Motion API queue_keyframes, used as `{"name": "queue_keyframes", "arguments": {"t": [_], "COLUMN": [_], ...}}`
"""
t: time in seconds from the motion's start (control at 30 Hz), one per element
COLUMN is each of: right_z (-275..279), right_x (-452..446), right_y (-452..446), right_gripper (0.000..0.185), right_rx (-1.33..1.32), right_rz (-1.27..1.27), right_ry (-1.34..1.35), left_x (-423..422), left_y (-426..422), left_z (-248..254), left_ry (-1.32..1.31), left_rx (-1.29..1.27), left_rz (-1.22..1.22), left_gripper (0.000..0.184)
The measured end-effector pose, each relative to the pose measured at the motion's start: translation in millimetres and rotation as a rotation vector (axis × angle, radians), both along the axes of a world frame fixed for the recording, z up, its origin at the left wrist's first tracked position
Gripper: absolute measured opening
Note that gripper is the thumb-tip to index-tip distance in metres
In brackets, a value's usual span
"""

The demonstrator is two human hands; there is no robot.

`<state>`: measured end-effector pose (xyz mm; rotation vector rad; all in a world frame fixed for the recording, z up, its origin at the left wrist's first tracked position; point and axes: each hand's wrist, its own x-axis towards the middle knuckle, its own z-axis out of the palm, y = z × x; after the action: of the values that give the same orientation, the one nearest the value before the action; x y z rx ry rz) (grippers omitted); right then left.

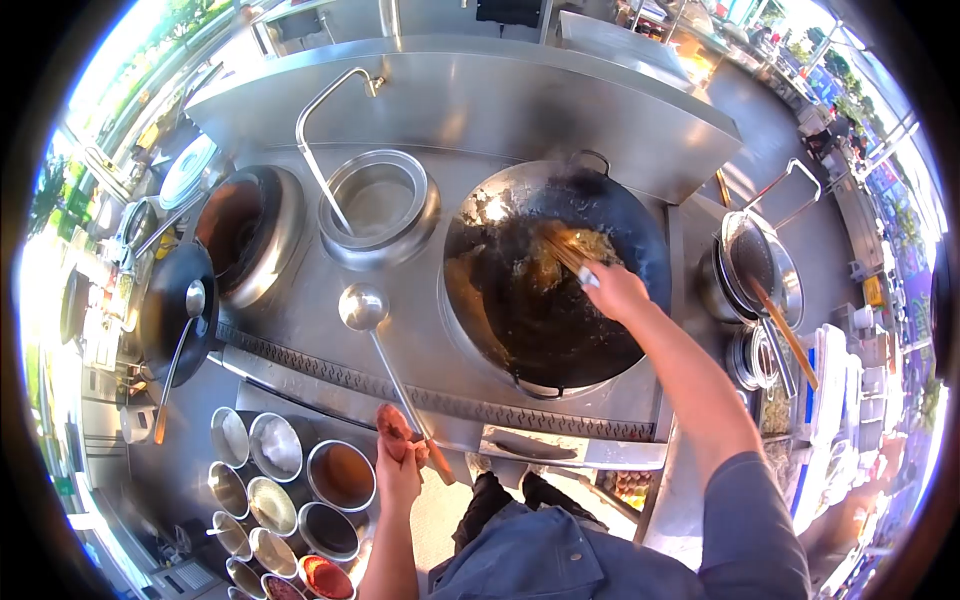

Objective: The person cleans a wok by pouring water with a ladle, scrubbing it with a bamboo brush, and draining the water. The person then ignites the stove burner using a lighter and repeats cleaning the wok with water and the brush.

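Observation:
My right hand (612, 289) is closed round the top of a bamboo brush (566, 249), whose bristles reach into the large dark wok (500, 335). Brownish liquid and foam lie around the bristles. Near the front edge of the stove, my left hand (402, 462) is closed on a reddish-brown thing I cannot make out. Beside that hand lies the wooden handle of a metal ladle (364, 308); its bowl rests on the steel stovetop (412, 290). Whether the left hand touches the handle is unclear.
A round steel pot (378, 200) sits under a curved tap (310, 130). Left are a second burner (268, 235) and a wok with a ladle (160, 300). Several seasoning containers (342, 475) stand at lower left. Strainers on pots (748, 255) are at right.

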<state>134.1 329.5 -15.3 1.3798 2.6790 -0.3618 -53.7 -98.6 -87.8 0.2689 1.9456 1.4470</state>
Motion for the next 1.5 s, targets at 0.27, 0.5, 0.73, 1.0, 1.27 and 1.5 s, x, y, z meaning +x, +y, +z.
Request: {"name": "queue_keyframes", "arguments": {"t": [0.27, 0.5, 0.73, 1.0, 1.27, 1.5], "right_z": [11.6, -14.5, 25.9, -43.9, 37.9, -25.0], "right_x": [48.0, -31.4, 64.5, -44.9, 107.6, -35.7], "right_y": [-73.1, 6.4, -75.4, -18.7, -50.9, -12.6], "right_gripper": [0.054, 0.046, 0.054, 0.054, 0.054, 0.050], "right_rx": [-0.324, -0.037, -0.273, -0.191, -0.192, -0.197], "right_rz": [0.102, -0.130, 0.139, -0.199, 0.161, -0.158], "right_ry": [-0.111, 0.200, -0.295, 0.391, -0.445, 0.268], "left_x": [-0.6, 9.2, 23.9, 76.8, 100.6, 98.5], "left_y": [0.1, -0.3, 17.2, 120.3, 197.1, 191.9], "left_z": [4.3, 13.3, 12.0, 20.3, -42.0, -17.7], "left_ry": [-0.035, -0.073, 0.095, -0.870, -0.610, -0.310], "left_rx": [-0.120, -0.168, -0.105, 0.271, 0.104, -0.159], "left_rz": [-0.035, -0.029, -0.092, -0.025, -0.052, -0.149], "left_gripper": [0.025, 0.030, 0.032, 0.040, 0.026, 0.018]}}
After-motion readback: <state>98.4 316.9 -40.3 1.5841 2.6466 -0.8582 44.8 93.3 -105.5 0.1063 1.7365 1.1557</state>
